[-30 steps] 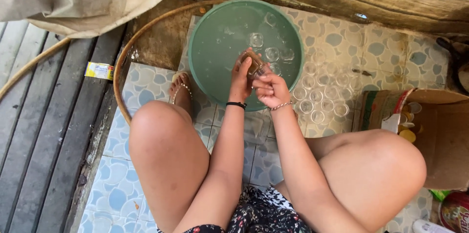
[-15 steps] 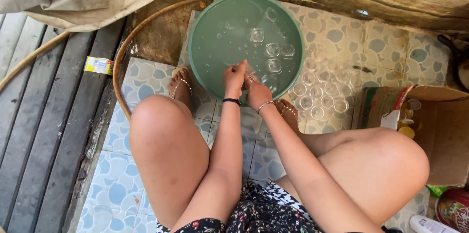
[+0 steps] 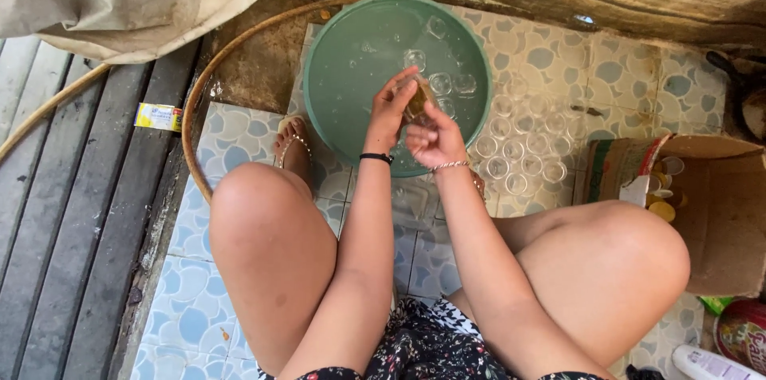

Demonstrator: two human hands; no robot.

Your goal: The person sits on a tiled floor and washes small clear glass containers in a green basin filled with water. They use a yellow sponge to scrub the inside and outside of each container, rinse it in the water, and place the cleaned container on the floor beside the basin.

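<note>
A round green basin [image 3: 335,69] holds water with several small clear glass jars [image 3: 440,83] lying in it. Above its near side, my left hand [image 3: 391,109] grips a small clear jar [image 3: 418,98] with a brownish tint. My right hand [image 3: 433,141] sits just below and right of that jar, fingers curled, touching it. A black band is on my left wrist and a bead bracelet on my right.
Several washed clear jars [image 3: 519,153] stand on the patterned tile floor right of the basin. A cardboard box [image 3: 722,212] with yellow lids and cups is at the right. A bamboo hoop [image 3: 195,93], a small yellow packet [image 3: 158,117], wooden planks and a tarp lie left.
Both hands dipped toward the basin's near edge half a second ago, then rose; they now hold the jar higher over the water.
</note>
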